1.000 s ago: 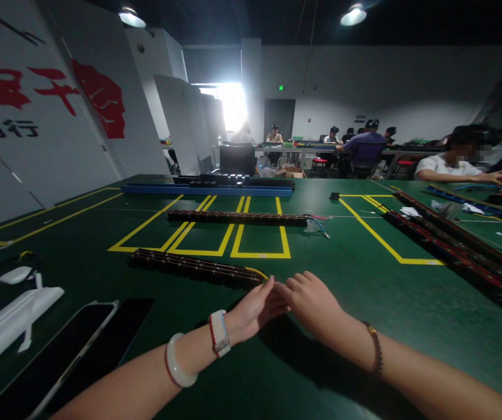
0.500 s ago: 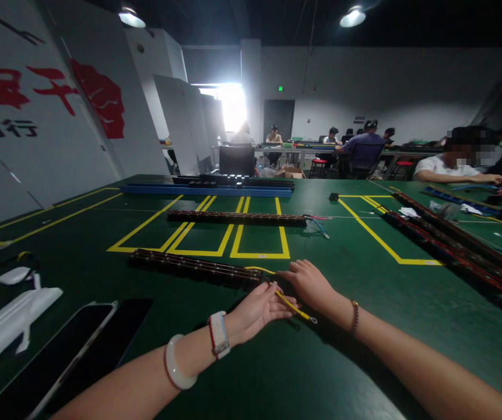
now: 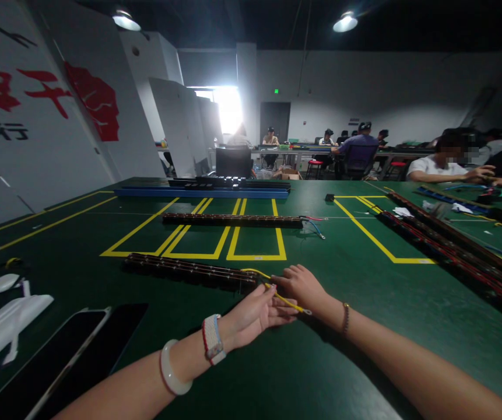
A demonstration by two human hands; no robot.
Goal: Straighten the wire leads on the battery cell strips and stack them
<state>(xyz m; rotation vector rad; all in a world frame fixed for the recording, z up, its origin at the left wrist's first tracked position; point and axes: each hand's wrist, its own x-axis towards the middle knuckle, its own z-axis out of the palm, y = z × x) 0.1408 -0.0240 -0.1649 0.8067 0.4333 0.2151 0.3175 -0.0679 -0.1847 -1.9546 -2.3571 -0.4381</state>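
A long dark strip-like module (image 3: 189, 269) with thin copper-coloured lines lies on the green table in front of me. Two stretches of yellow cable (image 3: 292, 304) show at its right end, one tipped with a metal ring terminal (image 3: 306, 312). My left hand (image 3: 255, 312) is palm up beside that end; its thumb presses the ring-tipped cable against the hand, the other fingers stretched out. Just to the right, my right hand (image 3: 301, 287) has its fingers curled at the other yellow stretch, whose far end is hidden under them.
A second dark module (image 3: 233, 220) with red and blue leads lies beyond, across yellow tape outlines. Blue and black rails (image 3: 202, 192) are at the far edge. Black panels (image 3: 58, 356) and a white piece (image 3: 10, 326) lie left. Long modules (image 3: 447, 251) and a seated person (image 3: 438, 166) are right.
The ring-tipped end of the yellow cable has shifted slightly up and left against my left hand. Both hands stay at the module's right end. The whole view has moved slightly.
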